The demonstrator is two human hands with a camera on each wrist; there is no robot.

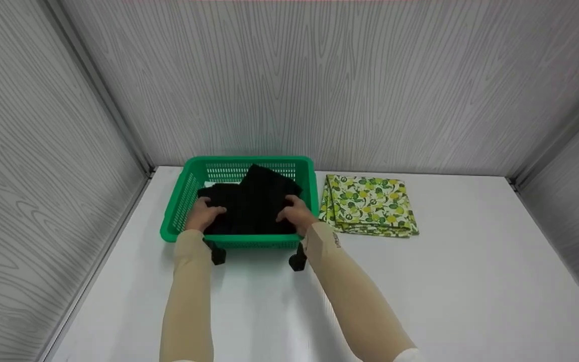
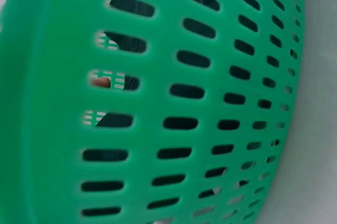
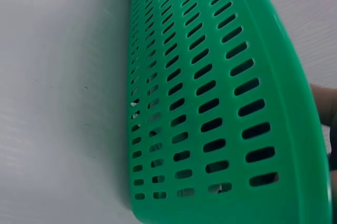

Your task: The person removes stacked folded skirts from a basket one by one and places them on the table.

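Black folded cloth (image 1: 262, 203) lies inside a green perforated plastic basket (image 1: 249, 238), one corner angled up toward the far wall. At the cloth's left side my left hand (image 1: 204, 213) holds it, thumb on top. My right hand (image 1: 297, 213) grips its right side near the basket's right wall. In the left wrist view the basket wall (image 2: 152, 103) fills most of the picture, and a fingertip (image 2: 101, 82) shows through a slot. Past the rim in the right wrist view, fingers (image 3: 322, 103) appear beside dark cloth.
A folded cloth with a yellow and green lemon print (image 1: 370, 206) lies right of the basket on the white table (image 1: 470, 281). A bit of white material (image 1: 210, 184) shows behind the black cloth in the basket. Grey wood-grain panels (image 1: 319, 85) enclose the back and sides.
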